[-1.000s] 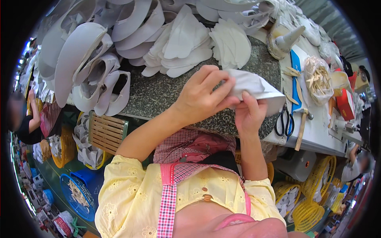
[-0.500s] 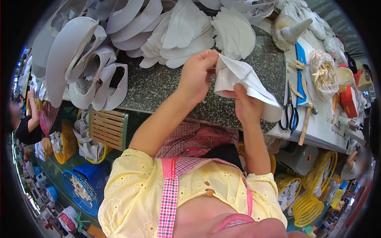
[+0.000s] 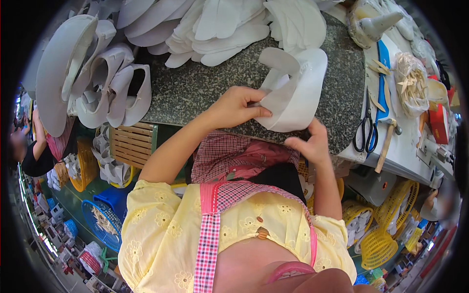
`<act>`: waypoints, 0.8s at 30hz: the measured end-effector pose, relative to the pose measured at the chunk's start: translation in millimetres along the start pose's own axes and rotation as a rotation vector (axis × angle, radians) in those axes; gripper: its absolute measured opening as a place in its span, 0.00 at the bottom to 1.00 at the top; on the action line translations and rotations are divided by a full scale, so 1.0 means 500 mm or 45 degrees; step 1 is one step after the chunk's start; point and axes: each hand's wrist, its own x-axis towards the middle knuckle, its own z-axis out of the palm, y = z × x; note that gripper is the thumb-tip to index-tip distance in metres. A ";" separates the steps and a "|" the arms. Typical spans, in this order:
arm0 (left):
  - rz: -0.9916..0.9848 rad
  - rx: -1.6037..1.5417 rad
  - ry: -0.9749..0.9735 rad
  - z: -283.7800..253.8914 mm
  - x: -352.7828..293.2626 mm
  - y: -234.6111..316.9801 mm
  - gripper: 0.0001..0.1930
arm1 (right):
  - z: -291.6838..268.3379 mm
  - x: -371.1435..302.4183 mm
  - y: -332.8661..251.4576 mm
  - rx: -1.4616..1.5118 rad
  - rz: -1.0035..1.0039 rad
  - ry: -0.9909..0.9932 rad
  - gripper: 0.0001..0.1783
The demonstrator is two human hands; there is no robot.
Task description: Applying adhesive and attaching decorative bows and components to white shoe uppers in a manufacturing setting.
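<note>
A white curved shoe upper, bent into an open loop, stands over the front of the speckled stone tabletop. My left hand pinches its left edge between thumb and fingers. By the lower right edge of the upper is my right hand, thumb and forefinger spread apart; its fingertips come close to the upper, and I cannot tell if they touch. Behind it lie stacked flat white pieces and a second fanned stack. Several formed white uppers are bunched at the left.
On the right are black scissors, a wooden-handled hammer, a blue strip and a bag of pale slivers. A slatted wooden stool, a blue basket and yellow baskets stand below. Other people work at both sides.
The upper has been turned and opened into a loop, upright now. My left hand has moved down to its left edge. My right hand has come off its former grip, with fingers spread.
</note>
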 end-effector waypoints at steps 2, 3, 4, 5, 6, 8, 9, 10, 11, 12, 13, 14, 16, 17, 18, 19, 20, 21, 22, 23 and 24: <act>0.094 0.299 -0.028 -0.022 -0.004 0.011 0.09 | 0.033 -0.013 -0.003 -0.171 -0.059 0.129 0.14; 0.092 0.312 -0.019 -0.028 -0.001 0.024 0.09 | 0.041 -0.021 0.006 -0.320 -0.120 0.186 0.13; 0.274 0.376 0.234 -0.041 -0.003 0.032 0.10 | 0.055 -0.024 0.006 -0.296 -0.147 0.177 0.13; 0.466 0.432 0.482 -0.052 -0.002 0.045 0.11 | 0.061 -0.033 0.003 -0.331 -0.168 0.244 0.11; 0.573 0.463 0.702 -0.075 0.003 0.068 0.12 | 0.066 -0.034 0.000 -0.366 -0.188 0.315 0.10; 0.753 1.092 0.748 -0.148 0.019 0.102 0.15 | 0.077 -0.038 -0.009 -0.274 -0.141 0.344 0.10; 0.796 1.338 0.715 -0.174 0.037 0.110 0.15 | 0.074 -0.039 -0.017 -0.205 -0.071 0.390 0.10; 0.799 1.356 0.725 -0.194 0.054 0.102 0.15 | 0.075 -0.032 -0.019 -0.196 -0.090 0.387 0.10; 0.753 1.607 0.609 -0.207 0.074 0.088 0.14 | 0.075 -0.024 -0.020 -0.211 -0.158 0.375 0.13; 0.701 1.852 0.485 -0.212 0.084 0.073 0.13 | 0.072 -0.018 -0.023 -0.227 -0.227 0.365 0.16; 0.714 1.865 0.487 -0.212 0.086 0.069 0.13 | 0.067 -0.013 -0.024 -0.224 -0.240 0.376 0.16; 0.680 1.821 0.448 -0.211 0.087 0.065 0.11 | 0.058 -0.010 -0.027 -0.221 -0.103 0.338 0.20; 0.644 1.747 0.444 -0.219 0.086 0.057 0.08 | 0.033 -0.005 -0.051 -0.291 -0.072 0.410 0.29; 0.645 1.761 0.451 -0.227 0.095 0.067 0.08 | 0.016 -0.001 -0.062 -0.321 -0.281 0.582 0.29; 0.360 1.490 0.613 -0.240 0.109 0.078 0.08 | 0.006 0.019 -0.080 -0.378 -0.545 0.633 0.28; 0.078 1.207 0.761 -0.250 0.118 0.090 0.09 | -0.002 0.049 -0.108 -0.425 -0.808 0.682 0.27; 0.083 1.218 0.774 -0.261 0.135 0.099 0.09 | -0.008 0.093 -0.156 -0.570 -0.932 0.476 0.25; -0.023 0.899 0.861 -0.270 0.161 0.110 0.10 | -0.003 0.147 -0.195 -0.726 -1.051 0.271 0.23; -0.121 0.570 0.933 -0.272 0.185 0.120 0.10 | 0.017 0.208 -0.196 -0.784 -1.033 0.080 0.22; -0.103 0.573 0.954 -0.272 0.200 0.134 0.10 | 0.041 0.274 -0.189 -0.836 -1.017 -0.114 0.20; 0.179 0.916 1.125 -0.274 0.209 0.150 0.10 | 0.065 0.338 -0.180 -0.998 -0.894 -0.281 0.21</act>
